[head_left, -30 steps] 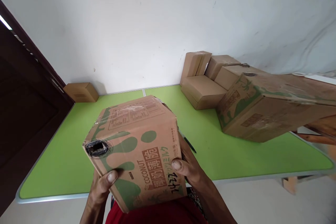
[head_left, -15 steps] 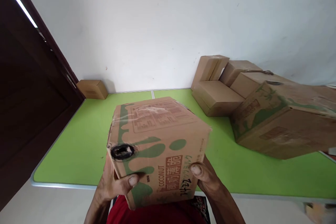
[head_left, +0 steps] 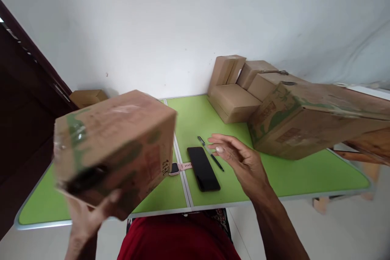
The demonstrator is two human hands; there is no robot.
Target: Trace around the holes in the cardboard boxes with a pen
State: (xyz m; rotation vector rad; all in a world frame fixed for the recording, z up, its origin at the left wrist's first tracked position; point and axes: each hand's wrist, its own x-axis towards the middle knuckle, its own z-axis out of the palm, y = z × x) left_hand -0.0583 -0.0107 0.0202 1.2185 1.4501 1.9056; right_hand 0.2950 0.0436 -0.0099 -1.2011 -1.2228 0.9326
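Observation:
A brown cardboard box with green drip print and a dark-edged hand hole is held up on the left, tilted and blurred. My left hand grips its lower near edge, thumb on the front face, fingers hidden beneath. My right hand is off the box, holding nothing, with its fingers apart above the green table. Beside it lie a pen and a black smartphone. A smartwatch with a pink strap lies left of the phone, partly hidden by the box.
At the right, a large printed carton stands tilted, with several plain boxes behind it against the wall. A small box sits at the back left near a dark door. The table's metal edge runs in front.
The box has moved left in my left hand. My right hand has let go of it and opened. Phone, pen and watch have come into view; the camera has turned slightly right.

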